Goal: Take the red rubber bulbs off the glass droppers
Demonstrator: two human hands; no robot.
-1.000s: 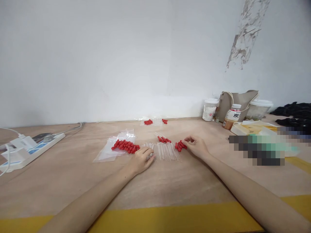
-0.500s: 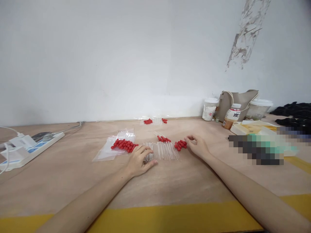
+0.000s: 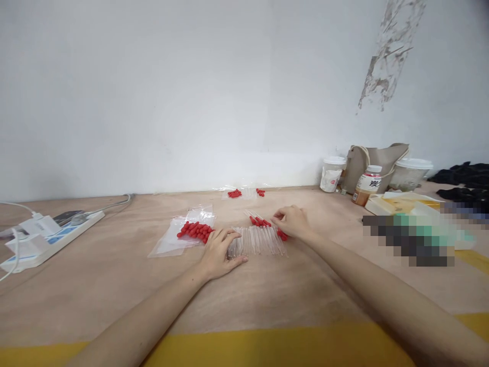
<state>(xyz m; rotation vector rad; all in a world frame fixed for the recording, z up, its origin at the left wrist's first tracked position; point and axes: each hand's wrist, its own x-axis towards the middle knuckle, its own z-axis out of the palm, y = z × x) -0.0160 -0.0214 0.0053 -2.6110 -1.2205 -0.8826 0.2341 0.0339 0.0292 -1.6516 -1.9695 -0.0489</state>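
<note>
A row of thin clear tubes [image 3: 260, 241] lies side by side on the table. My left hand [image 3: 220, 253] rests at the row's left end, fingers apart and thumb stretched out. Close behind it, a pile of red rubber bulbs [image 3: 194, 230] lies on clear plastic bags [image 3: 167, 244]. Above the tubes are several droppers [image 3: 260, 221], thin tubes with red bulbs on their ends. My right hand [image 3: 292, 222] is just right of these bulbs, its fingertips pinched together; what is between them is hidden. Under that hand, more red bulbs [image 3: 281, 235] partly show.
Along the wall lie bags with red bulbs [image 3: 234, 193]. At left is a white power strip [image 3: 72, 235] with plugs and cables. At right stand a lidded cup [image 3: 331, 176], a drink bottle [image 3: 367, 186], a grey bag [image 3: 351, 173] and a plastic box [image 3: 397, 201].
My right hand has moved left and a little away from me, from the small bulb pile's right side to beside the droppers. My left hand stays at the tubes. The view has shifted slightly.
</note>
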